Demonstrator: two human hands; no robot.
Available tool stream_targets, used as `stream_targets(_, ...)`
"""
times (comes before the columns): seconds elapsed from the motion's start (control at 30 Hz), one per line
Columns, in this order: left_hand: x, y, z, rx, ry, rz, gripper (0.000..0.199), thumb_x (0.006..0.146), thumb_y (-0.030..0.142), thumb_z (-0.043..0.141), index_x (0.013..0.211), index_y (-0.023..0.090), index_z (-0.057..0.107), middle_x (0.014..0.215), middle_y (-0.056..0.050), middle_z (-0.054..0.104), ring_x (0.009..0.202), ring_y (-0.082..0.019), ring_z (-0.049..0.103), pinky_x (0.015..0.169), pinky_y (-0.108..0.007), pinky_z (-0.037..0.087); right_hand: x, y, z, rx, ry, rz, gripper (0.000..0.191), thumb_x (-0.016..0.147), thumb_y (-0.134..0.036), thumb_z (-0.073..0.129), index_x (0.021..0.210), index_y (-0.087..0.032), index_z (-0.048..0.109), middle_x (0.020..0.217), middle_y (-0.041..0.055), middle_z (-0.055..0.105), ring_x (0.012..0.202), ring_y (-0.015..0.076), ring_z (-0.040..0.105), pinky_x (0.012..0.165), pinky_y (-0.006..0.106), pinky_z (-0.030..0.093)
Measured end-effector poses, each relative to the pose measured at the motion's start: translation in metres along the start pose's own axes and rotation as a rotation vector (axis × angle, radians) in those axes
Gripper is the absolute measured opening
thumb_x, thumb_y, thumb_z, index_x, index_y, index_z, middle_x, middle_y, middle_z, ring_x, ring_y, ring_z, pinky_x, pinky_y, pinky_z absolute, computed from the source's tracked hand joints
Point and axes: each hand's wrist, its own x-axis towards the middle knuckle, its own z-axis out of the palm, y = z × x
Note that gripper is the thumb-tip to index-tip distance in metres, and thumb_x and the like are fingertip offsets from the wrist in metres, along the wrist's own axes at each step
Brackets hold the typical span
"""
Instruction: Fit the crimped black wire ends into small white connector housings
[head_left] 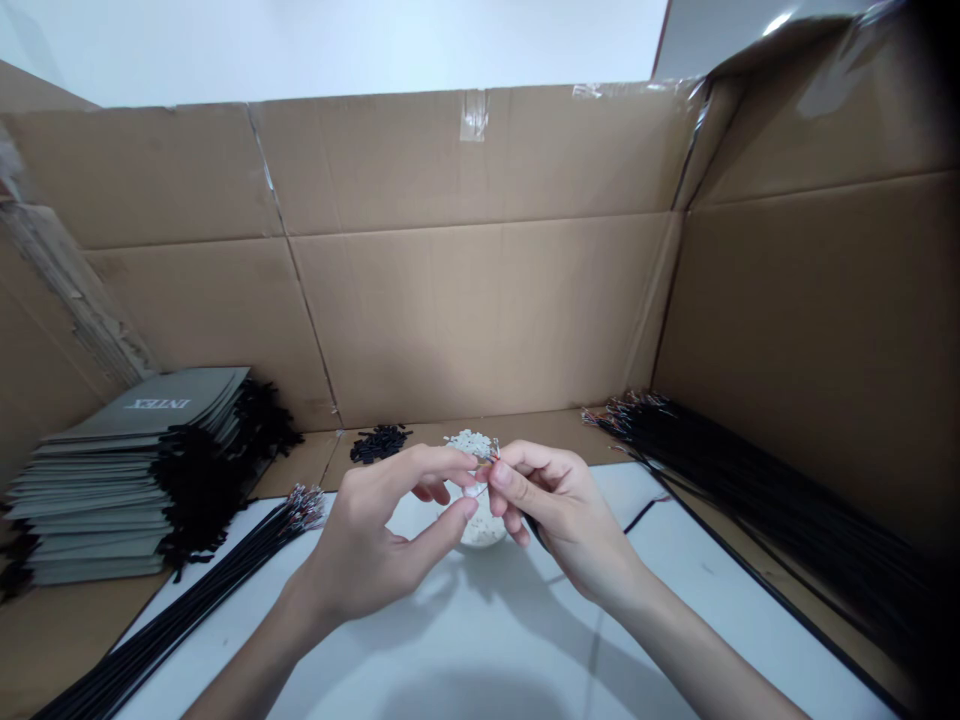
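Between the thumb and fingers of my right hand (551,500) is the stripped end of a black cable, its thin coloured wires (495,452) fanning out above the fingertips. The cable's black jacket (534,528) runs down behind this hand. My left hand (397,525) is just to the left, thumb and forefinger apart, with the forefinger tip close to the wires. Whether it touches a wire I cannot tell. A small bowl of white bits (484,525) stands below the hands, partly hidden by them.
White small parts (469,442) and black small parts (379,442) lie in piles at the back. Black cable bundles lie at left (217,570) and right (735,490). Grey INTEX bags (112,480) are stacked at left. Cardboard walls (480,310) enclose the white table (450,650).
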Motion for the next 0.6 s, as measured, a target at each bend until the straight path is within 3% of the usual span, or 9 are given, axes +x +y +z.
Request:
stream_targets(0.17, 0.001, -0.0003, 0.0003, 0.005, -0.007, -0.041, 0.022, 0.085, 0.01, 0.069, 0.104, 0.023, 0.066, 0.091, 0.003, 0.075, 0.071, -0.009, 0.066, 0.068, -0.019, 0.057, -0.0013, -0.0003, 0.0005, 0.001, 0.013, -0.003, 0.031, 0.089, -0.043, 0.071, 0.072, -0.016, 0.071, 0.062, -0.0013, 0.058, 0.05, 0.0062, 0.046, 0.046, 0.018, 0.04)
stream_targets(0.3, 0.0008, -0.0004, -0.0006, -0.023, -0.014, -0.093, 0.029, 0.087, 0.01, 0.068, 0.112, 0.024, 0.066, 0.098, 0.001, 0.076, 0.077, -0.01, 0.071, 0.071, -0.02, 0.058, -0.0012, 0.0007, 0.0016, 0.007, 0.023, -0.002, 0.034, 0.089, -0.044, 0.07, 0.069, -0.016, 0.069, 0.061, -0.001, 0.056, 0.05, 0.0066, 0.045, 0.045, 0.019, 0.038)
stream_targets(0.6, 0.0026, -0.0004, -0.001, -0.013, -0.053, -0.13, 0.04, 0.089, 0.012, 0.065, 0.125, 0.026, 0.06, 0.091, 0.004, 0.076, 0.076, -0.009, 0.071, 0.072, -0.019, 0.058, -0.0002, 0.0027, 0.0025, -0.011, 0.023, 0.01, 0.04, 0.091, -0.044, 0.067, 0.064, -0.015, 0.067, 0.061, -0.0003, 0.056, 0.051, 0.0067, 0.046, 0.046, 0.019, 0.037)
